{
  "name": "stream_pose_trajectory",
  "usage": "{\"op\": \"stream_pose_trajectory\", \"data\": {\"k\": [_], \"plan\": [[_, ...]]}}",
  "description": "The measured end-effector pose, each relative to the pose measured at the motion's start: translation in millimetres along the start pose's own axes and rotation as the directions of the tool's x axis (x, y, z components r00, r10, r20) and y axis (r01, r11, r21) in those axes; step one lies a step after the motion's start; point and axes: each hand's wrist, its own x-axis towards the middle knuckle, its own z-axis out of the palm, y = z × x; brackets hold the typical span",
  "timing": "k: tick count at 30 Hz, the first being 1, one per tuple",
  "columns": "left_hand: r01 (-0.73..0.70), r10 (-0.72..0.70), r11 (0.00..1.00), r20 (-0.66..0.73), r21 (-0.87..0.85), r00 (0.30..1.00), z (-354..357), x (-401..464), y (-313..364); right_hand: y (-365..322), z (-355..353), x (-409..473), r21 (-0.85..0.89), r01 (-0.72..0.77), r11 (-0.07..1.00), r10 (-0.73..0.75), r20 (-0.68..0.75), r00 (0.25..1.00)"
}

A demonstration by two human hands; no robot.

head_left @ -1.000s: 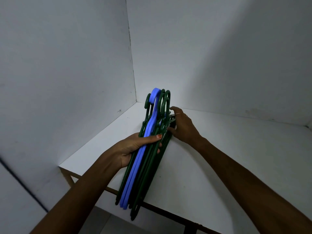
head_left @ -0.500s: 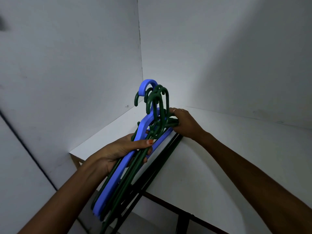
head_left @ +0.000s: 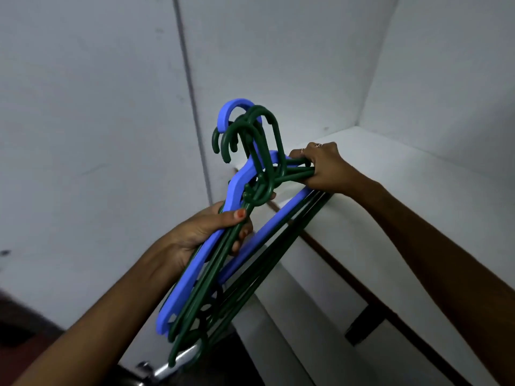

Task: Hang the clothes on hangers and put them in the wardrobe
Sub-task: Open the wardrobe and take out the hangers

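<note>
I hold a bundle of plastic hangers in front of a white wardrobe shelf (head_left: 404, 190): several dark green hangers (head_left: 267, 151) and a blue hanger (head_left: 195, 271), hooks pointing up. My left hand (head_left: 206, 232) grips the left shoulders of the bundle, thumb across the blue one. My right hand (head_left: 323, 168) grips the green right shoulders at the shelf's front edge. The lower ends of the hangers hang below the shelf. No clothes are in view.
White wardrobe walls (head_left: 278, 51) close in the shelf at the back and right. A vertical panel edge (head_left: 192, 87) runs up on the left. A dark wooden frame (head_left: 362, 319) shows under the shelf. A metal handle (head_left: 167, 369) shines at the bottom.
The hanger bundle has come off the shelf toward me and tilted, its hooks fanning apart. Both hands kept their grip. My view swung left, so the shelf now lies at the right.
</note>
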Motion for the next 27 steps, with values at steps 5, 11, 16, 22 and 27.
{"op": "stream_pose_trajectory", "data": {"k": [5,11,16,22,27], "plan": [[-0.100,0.087,0.992,-0.159,-0.073,0.983,-44.0,-85.3,-15.7,-88.5,38.7,32.2,-0.015,0.253,0.967,-0.243,0.221,0.944],[-0.129,0.113,0.992,-0.422,-0.010,0.899,-94.2,-212.9,-50.7,-209.0,112.2,38.8,0.020,0.396,0.918,-0.358,0.474,0.805],[-0.153,0.106,0.988,-0.661,-0.014,0.743,-121.1,-350.3,-92.8,-339.3,188.1,21.0,0.092,0.533,0.841,-0.466,0.625,0.627],[0.232,0.002,0.967,-0.915,0.105,0.405,-125.0,-513.4,-160.1,-489.2,291.4,-18.4,0.119,0.771,0.625,-0.611,0.689,0.389],[0.497,-0.063,0.867,-0.993,-0.005,0.100,-100.7,-617.2,-218.6,-624.7,352.7,-59.2,0.191,0.878,0.438,-0.673,0.717,0.180]]}}
